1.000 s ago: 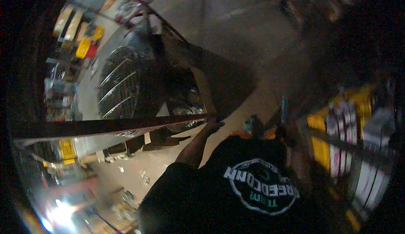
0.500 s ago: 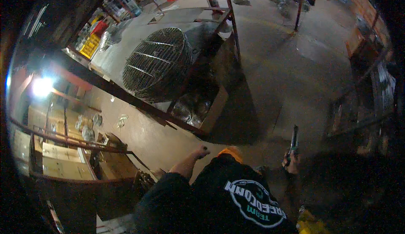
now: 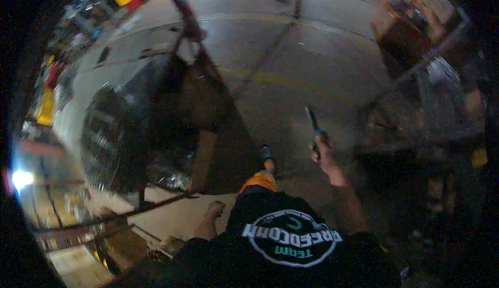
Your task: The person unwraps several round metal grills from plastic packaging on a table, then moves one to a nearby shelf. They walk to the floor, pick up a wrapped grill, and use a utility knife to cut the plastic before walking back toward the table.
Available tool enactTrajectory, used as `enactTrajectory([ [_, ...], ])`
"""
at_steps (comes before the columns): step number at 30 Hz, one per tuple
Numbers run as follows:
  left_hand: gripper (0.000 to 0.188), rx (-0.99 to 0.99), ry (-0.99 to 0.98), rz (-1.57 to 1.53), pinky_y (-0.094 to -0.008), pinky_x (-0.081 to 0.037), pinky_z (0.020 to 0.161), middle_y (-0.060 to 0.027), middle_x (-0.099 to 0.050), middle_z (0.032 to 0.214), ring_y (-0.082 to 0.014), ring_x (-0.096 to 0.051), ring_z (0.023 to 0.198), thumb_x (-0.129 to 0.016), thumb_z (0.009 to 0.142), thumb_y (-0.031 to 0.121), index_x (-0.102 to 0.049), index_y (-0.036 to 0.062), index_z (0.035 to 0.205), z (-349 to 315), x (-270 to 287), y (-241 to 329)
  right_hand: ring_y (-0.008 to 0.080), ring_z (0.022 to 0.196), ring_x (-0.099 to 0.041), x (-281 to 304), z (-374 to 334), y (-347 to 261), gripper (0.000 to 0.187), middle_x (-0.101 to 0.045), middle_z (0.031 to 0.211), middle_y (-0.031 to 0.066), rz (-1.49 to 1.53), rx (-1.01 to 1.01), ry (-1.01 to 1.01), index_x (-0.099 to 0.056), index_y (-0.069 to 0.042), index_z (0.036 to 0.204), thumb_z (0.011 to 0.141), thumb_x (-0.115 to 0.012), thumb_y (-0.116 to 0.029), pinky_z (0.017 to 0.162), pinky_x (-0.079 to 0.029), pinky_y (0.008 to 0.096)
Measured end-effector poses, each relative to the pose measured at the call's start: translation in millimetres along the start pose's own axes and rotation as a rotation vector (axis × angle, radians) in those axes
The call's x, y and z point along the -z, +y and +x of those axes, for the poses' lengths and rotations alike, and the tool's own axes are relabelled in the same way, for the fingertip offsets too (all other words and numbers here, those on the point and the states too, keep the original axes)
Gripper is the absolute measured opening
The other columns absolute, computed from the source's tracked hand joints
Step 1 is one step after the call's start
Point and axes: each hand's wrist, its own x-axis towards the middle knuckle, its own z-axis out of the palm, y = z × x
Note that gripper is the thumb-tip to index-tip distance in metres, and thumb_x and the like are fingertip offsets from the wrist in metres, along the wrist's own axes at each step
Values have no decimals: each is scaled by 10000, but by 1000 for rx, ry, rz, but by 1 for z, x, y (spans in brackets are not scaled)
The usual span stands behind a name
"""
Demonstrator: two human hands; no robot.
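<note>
My right hand (image 3: pixel 323 152) is stretched out ahead, closed round a slim hand tool (image 3: pixel 313 122) with a dark handle and a straight, pale, blade-like end. The tool points up and away from me over the floor; blur hides its exact kind. Low beside my body on the left, my left hand (image 3: pixel 216 208) is curled loosely closed, with nothing showing in it. It touches nothing that I can see. Ahead of it are an open cardboard box (image 3: pixel 204 155) with shiny wrapped things inside and a blurred stack of round wire grates (image 3: pixel 104 137).
A dark metal rack rail (image 3: pixel 171 201) runs along the left beside cartons (image 3: pixel 80 264). To the right stands dim shelving (image 3: pixel 405 137) with a box (image 3: pixel 403 33) farther back. Bare floor (image 3: pixel 280 64) stretches ahead past a thin post (image 3: pixel 300 0). My foot (image 3: pixel 267 158) is stepping forward.
The view has swung right, so the grates, the box and the rack have slid left. My right hand has come forward with the tool. My foot now shows in front.
</note>
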Motion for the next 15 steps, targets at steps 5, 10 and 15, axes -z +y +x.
enactTrajectory([
  [5,592,-438,218,211,-368,-506,670,-154,-628,915,-225,-619,771,-683,781,412,-555,-53,1124,82,52,228,87,471,-426,-3,96,-78,191,-529,728,15,53,-9,-24,-480,-124,947,929,-529,-308,406,-343,242],
  [10,523,-517,194,58,-335,-502,683,-123,-658,917,-186,-625,758,-689,795,359,-578,-10,1150,62,107,478,105,445,-439,-3,170,-127,167,-547,745,26,133,68,72,-492,-123,886,930,-529,-280,382,-336,248],
  [15,485,-648,300,97,-341,-501,747,-136,-659,979,-197,-634,843,-674,808,333,-582,10,1158,90,116,620,140,473,-491,50,298,-147,297,-561,707,35,224,-10,45,-521,-91,973,913,-525,-382,399,-376,247],
])
